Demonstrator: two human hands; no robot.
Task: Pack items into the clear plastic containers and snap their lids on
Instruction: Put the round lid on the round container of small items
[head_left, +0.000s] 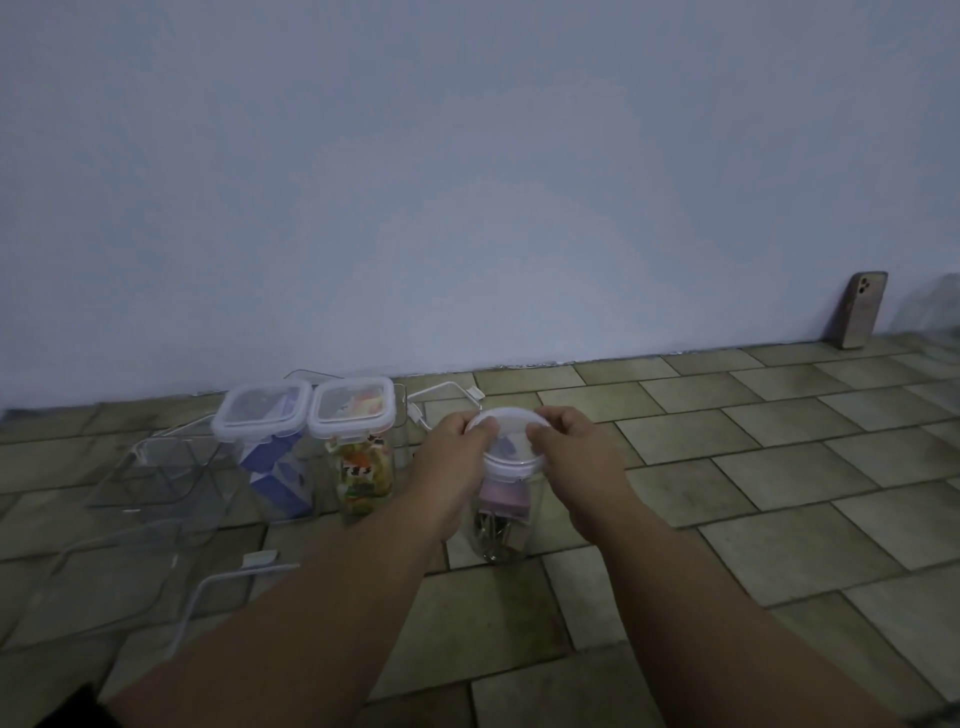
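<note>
White-rimmed clear lid (508, 436) between left hand (457, 447) and right hand (574, 447), pink block (503, 500) just below; left of them blue-and-white box (278, 470), orange-yellow packets (363, 470); olive-tan tiled floor (779, 467), dark grout, pale blue-grey wall (467, 182).

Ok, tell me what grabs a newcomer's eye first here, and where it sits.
At centre, the left hand and right hand grip the round lid on a clear container standing on the tiled floor. Just to their left stand a lidded blue-filled container and a lidded container of colourful packets. Far right, a phone leans against the wall.
</note>
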